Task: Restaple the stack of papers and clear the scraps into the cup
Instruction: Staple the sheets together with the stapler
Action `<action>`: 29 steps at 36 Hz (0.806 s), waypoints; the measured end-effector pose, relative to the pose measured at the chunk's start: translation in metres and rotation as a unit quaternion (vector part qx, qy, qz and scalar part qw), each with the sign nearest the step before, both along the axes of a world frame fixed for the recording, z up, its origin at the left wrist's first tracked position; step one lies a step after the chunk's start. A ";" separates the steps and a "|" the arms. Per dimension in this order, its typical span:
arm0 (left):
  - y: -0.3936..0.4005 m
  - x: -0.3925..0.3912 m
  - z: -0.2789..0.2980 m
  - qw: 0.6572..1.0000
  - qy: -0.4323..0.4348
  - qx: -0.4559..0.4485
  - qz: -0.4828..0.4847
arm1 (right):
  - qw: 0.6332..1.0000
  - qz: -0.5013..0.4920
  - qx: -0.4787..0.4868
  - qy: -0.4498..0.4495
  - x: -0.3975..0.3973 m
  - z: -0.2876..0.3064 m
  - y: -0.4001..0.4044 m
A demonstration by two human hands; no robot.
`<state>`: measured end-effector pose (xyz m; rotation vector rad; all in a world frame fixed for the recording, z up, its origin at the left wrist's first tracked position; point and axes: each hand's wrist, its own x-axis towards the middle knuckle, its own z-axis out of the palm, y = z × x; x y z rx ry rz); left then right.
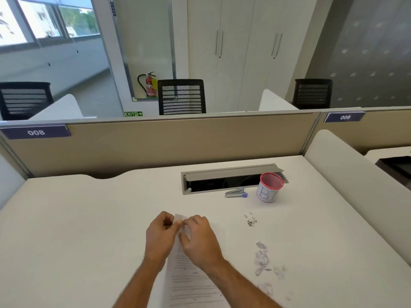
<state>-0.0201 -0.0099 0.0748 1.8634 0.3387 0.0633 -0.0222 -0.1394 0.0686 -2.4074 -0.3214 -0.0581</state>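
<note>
A stack of printed papers lies on the white desk in front of me. Both hands pinch its far top edge: my left hand at the left of the corner, my right hand just right of it, fingers closed on the paper. A silver stapler with a blue end rests farther back to the right. Beside it stands a paper cup with a red rim and handwritten letters. Small loose staples and torn paper scraps lie on the desk to the right of the papers.
An open cable tray with a grey lid is set into the desk behind the stapler. A beige partition closes the far edge, and a white divider bounds the right side.
</note>
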 end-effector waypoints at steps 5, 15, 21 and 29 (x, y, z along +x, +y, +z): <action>0.000 -0.009 0.020 0.999 -0.029 -0.010 0.032 | 0.999 -0.043 0.033 0.006 -0.021 0.020 0.010; 0.001 -0.025 0.060 0.997 -0.067 -0.024 0.043 | 0.996 -0.054 0.053 -0.045 -0.047 0.058 0.019; -0.005 -0.034 0.086 0.992 -0.120 0.037 0.024 | 0.990 -0.050 0.118 -0.065 -0.059 0.079 0.026; -0.007 -0.048 0.103 0.984 -0.177 0.032 -0.002 | 0.966 -0.078 0.246 0.003 -0.061 0.108 0.012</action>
